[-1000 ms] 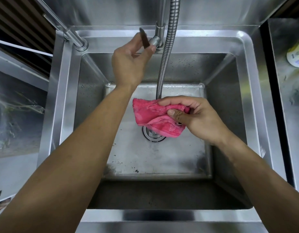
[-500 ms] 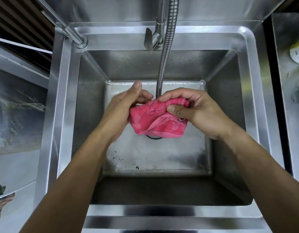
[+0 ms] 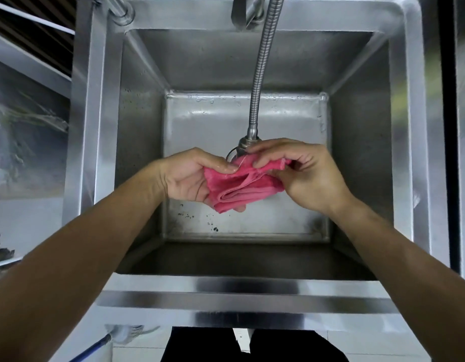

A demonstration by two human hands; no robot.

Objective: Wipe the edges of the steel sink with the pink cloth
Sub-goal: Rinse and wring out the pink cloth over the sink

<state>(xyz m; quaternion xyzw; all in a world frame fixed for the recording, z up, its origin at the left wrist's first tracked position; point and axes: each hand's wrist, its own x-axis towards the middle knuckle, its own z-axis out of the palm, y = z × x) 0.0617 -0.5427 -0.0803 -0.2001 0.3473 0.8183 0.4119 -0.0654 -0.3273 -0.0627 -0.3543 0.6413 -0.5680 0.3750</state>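
Both hands hold the folded pink cloth (image 3: 239,188) between them, over the basin of the steel sink (image 3: 252,286). The left hand (image 3: 185,178) cradles it from beneath; the right hand (image 3: 307,173) pinches its upper edge, just below the flexible faucet hose (image 3: 260,74).

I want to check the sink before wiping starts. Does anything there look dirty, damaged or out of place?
Only small things: dark specks lie on the steel sink floor near its front edge, below the pink cloth. Water drops sit along the back of the floor. Nothing looks damaged or askew.
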